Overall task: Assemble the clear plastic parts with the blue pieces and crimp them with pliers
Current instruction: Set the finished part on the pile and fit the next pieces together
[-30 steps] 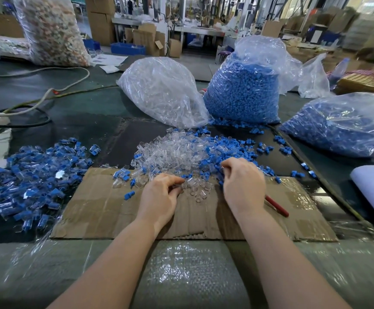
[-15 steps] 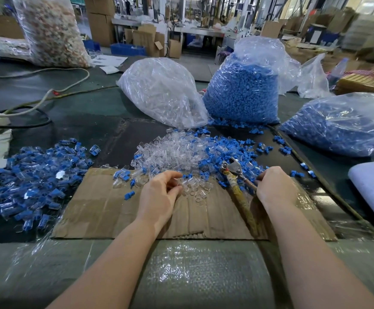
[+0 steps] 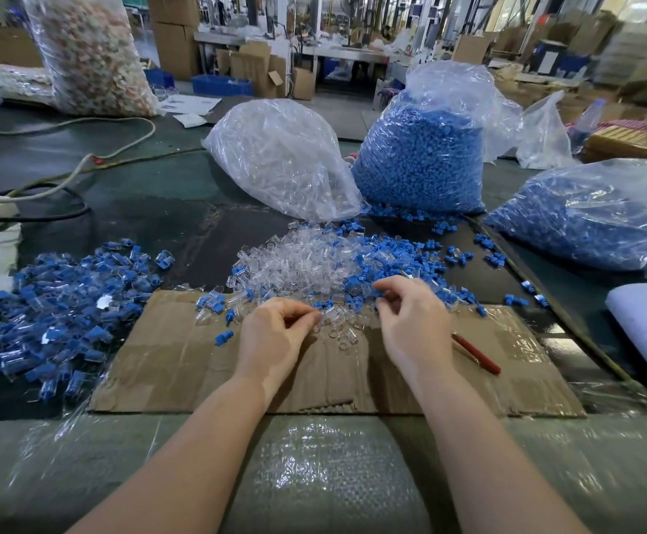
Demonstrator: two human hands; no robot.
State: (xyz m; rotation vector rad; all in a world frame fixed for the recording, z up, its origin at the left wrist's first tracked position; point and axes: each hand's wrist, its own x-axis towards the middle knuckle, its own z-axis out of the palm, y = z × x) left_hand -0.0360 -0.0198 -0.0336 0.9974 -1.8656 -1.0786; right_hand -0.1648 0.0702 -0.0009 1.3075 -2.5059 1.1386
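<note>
Cardboard [image 3: 183, 364]: clear parts [image 3: 337, 325] btwn fingers [image 3: 310, 316].

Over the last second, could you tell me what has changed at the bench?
The right hand swung out right and came back to the loose blue pieces, fingers now curled among them. The pliers, fully exposed mid-way, show only a red handle. The left hand stayed put.

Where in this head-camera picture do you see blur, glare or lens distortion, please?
In the head view, the bubble wrap at the near edge is smeared and catches white glare; the bag of clear parts glints; wide-angle distortion bends the picture's edges; the background factory floor is soft; the left hand and right hand over the cardboard sheet are fairly sharp.
</note>
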